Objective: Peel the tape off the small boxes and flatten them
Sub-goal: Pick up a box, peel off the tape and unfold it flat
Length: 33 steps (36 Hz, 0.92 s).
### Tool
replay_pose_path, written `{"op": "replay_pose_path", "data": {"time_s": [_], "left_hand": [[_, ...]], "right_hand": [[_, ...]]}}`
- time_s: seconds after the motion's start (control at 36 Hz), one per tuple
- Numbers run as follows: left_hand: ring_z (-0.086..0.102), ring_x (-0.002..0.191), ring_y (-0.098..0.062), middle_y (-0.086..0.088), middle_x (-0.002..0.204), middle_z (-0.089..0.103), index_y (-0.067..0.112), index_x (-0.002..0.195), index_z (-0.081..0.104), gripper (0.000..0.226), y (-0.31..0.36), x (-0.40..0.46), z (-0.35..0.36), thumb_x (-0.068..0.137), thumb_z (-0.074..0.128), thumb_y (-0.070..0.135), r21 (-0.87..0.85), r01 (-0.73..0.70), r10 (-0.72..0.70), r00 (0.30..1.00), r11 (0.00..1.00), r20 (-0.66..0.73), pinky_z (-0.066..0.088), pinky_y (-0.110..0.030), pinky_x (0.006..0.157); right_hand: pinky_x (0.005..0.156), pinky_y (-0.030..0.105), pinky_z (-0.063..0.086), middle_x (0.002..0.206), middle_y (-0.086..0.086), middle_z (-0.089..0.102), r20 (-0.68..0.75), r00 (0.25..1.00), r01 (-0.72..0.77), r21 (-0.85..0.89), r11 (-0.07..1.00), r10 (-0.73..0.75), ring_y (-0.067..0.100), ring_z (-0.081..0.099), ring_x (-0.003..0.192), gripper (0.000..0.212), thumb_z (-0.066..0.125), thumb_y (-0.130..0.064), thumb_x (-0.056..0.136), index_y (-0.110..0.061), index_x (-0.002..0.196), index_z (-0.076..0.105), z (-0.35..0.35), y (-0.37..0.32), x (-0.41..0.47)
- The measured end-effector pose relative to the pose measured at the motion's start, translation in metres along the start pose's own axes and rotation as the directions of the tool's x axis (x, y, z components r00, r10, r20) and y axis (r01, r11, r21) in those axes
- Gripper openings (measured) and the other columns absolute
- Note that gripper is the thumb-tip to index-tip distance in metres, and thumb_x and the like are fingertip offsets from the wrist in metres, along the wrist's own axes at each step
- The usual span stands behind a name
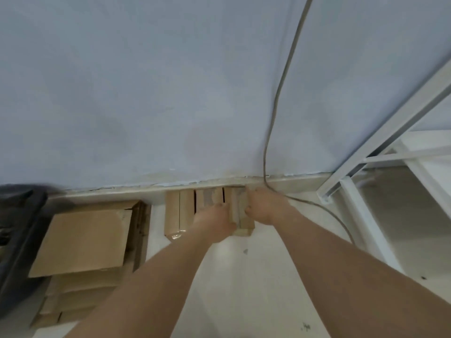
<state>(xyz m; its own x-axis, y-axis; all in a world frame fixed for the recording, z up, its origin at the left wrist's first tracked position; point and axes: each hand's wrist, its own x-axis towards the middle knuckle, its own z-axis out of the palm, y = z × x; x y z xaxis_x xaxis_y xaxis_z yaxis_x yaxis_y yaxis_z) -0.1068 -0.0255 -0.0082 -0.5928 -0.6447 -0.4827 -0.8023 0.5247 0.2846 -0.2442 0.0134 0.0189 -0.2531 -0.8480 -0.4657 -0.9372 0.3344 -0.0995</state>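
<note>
Two bare forearms are extended from the near edge toward the far wall across a pale floor (256,276). At the near left, a stack of flattened cardboard (83,242) is laid on the floor, with a dark bag (17,230) just beside it at the left edge. Farther in, a row of small boxes (179,211) is stood against the skirting at the foot of the wall. The rightmost small box (240,215) is gripped between the two hands. The left hand (216,222) is curled against its left side, and the right hand (264,207) is wrapped over its right side and far top corner. Clear tape is seen glinting on the near end of the leftmost box. At the right, a white metal frame (366,191) is stood on the floor. A grey cable (280,89) is hung down the blue-grey wall (146,93) and trailed along the floor behind the right hand.
</note>
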Motion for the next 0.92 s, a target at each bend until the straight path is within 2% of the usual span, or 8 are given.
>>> {"op": "replay_pose_path", "data": {"time_s": [0.17, 0.36, 0.44, 0.53, 0.61, 0.69, 0.81, 0.92], "left_hand": [[0.056, 0.099, -0.027, -0.008, 0.114, 0.057, 0.01, 0.118, 0.048, 0.043, 0.012, 0.024, 0.029, 0.088, 0.049, 0.041, -0.243, 0.041, -0.02, 0.996, 0.969, 0.087, 0.049, -0.039, 0.083], [0.055, 0.1, -0.029, -0.01, 0.115, 0.057, 0.012, 0.119, 0.05, 0.056, 0.016, 0.058, 0.054, 0.081, 0.04, 0.052, -0.3, 0.142, -0.114, 0.988, 0.943, 0.108, 0.048, -0.043, 0.085], [0.052, 0.106, -0.032, -0.014, 0.118, 0.048, 0.006, 0.124, 0.044, 0.047, 0.017, 0.06, 0.05, 0.089, 0.051, 0.036, -0.404, 0.179, -0.152, 0.983, 0.897, 0.099, 0.047, -0.038, 0.084], [0.049, 0.111, -0.033, -0.017, 0.124, 0.042, 0.004, 0.128, 0.042, 0.045, 0.02, 0.064, 0.045, 0.088, 0.055, 0.021, -0.582, 0.242, -0.218, 0.97, 0.777, 0.112, 0.048, -0.041, 0.092], [0.055, 0.107, -0.035, -0.019, 0.12, 0.052, 0.002, 0.128, 0.046, 0.062, 0.024, 0.074, 0.047, 0.07, 0.062, 0.014, -0.782, 0.321, -0.24, 0.945, 0.535, 0.223, 0.052, -0.047, 0.09], [0.058, 0.101, -0.035, -0.022, 0.11, 0.058, -0.002, 0.125, 0.047, 0.062, 0.026, 0.07, 0.043, 0.065, 0.063, 0.006, -0.861, 0.375, -0.24, 0.921, 0.344, 0.306, 0.051, -0.043, 0.085], [0.052, 0.078, -0.027, -0.014, 0.07, 0.048, -0.003, 0.107, 0.057, 0.022, 0.027, 0.06, 0.036, 0.086, 0.057, -0.001, -0.817, 0.432, -0.231, 0.901, 0.383, 0.368, 0.044, -0.034, 0.065], [0.056, 0.094, -0.027, -0.013, 0.092, 0.058, -0.005, 0.101, 0.056, 0.017, 0.029, 0.052, 0.029, 0.086, 0.057, 0.004, -0.804, 0.433, -0.222, 0.901, 0.408, 0.373, 0.048, -0.033, 0.082]], "right_hand": [[0.085, 0.035, 0.047, 0.122, 0.013, 0.057, 0.119, 0.988, -0.121, 0.153, 0.981, 0.103, 0.03, 0.057, 0.107, 0.041, 0.048, -0.028, 0.089, -0.009, 0.125, 0.052, 0.041, 0.006, 0.028], [0.089, 0.037, 0.044, 0.13, 0.019, 0.049, 0.215, 0.947, -0.297, 0.307, 0.904, 0.238, 0.034, 0.052, 0.116, 0.053, 0.051, -0.021, 0.091, -0.001, 0.137, 0.032, 0.067, 0.007, 0.05], [0.087, 0.033, 0.042, 0.136, 0.02, 0.047, 0.267, 0.929, -0.346, 0.373, 0.861, 0.257, 0.033, 0.05, 0.12, 0.065, 0.055, -0.021, 0.09, 0.002, 0.142, 0.024, 0.072, 0.007, 0.056], [0.083, 0.032, 0.042, 0.135, 0.019, 0.048, 0.305, 0.909, -0.403, 0.468, 0.786, 0.284, 0.03, 0.052, 0.111, 0.059, 0.055, -0.025, 0.092, 0.002, 0.139, 0.031, 0.069, 0.005, 0.055], [0.069, 0.028, 0.038, 0.106, 0.015, 0.054, 0.302, 0.911, -0.41, 0.576, 0.708, 0.282, 0.024, 0.049, 0.085, 0.012, 0.049, -0.018, 0.093, -0.007, 0.095, 0.053, 0.066, 0.005, 0.05], [0.053, 0.025, 0.032, 0.089, 0.009, 0.051, 0.353, 0.884, -0.467, 0.665, 0.583, 0.306, 0.021, 0.047, 0.072, 0.013, 0.047, -0.017, 0.093, -0.013, 0.081, 0.05, 0.063, 0.007, 0.037], [0.066, 0.024, 0.04, 0.102, 0.009, 0.051, 0.425, 0.858, -0.513, 0.721, 0.466, 0.288, 0.026, 0.052, 0.093, 0.01, 0.043, -0.02, 0.098, -0.012, 0.101, 0.048, 0.056, 0.006, 0.019], [0.083, 0.036, 0.045, 0.104, 0.009, 0.05, 0.448, 0.836, -0.548, 0.711, 0.441, 0.317, 0.024, 0.052, 0.093, 0.018, 0.047, -0.025, 0.095, -0.011, 0.106, 0.048, 0.049, 0.006, 0.013]]}}
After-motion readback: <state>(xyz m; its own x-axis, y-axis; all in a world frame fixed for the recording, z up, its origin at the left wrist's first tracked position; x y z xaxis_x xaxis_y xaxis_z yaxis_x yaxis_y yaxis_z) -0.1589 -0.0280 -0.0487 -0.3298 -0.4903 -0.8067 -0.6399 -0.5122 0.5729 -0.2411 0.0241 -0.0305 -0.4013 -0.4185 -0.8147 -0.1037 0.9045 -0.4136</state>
